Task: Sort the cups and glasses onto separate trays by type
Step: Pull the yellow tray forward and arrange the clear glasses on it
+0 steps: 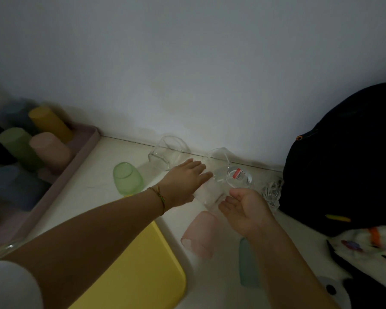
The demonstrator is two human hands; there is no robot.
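My left hand (185, 181) reaches out with straight fingers laid against a clear tumbler (210, 196). My right hand (245, 208) is open, palm up, just right of that tumbler and below a clear glass with a red label (239, 178). Two more clear glasses (167, 155) (218, 157) stand by the wall, and a cut-crystal glass (272, 192) is further right. A green glass (127, 178), a pink frosted cup (200, 233) and a teal cup (247, 264) sit on the white surface. The yellow tray (143, 275) lies under my left arm.
A mauve tray (80, 152) at the left holds several coloured cups, among them yellow (51, 123), green (18, 146) and pink (49, 150). A black bag (343, 163) fills the right side. The wall runs close behind the glasses. The light is dim.
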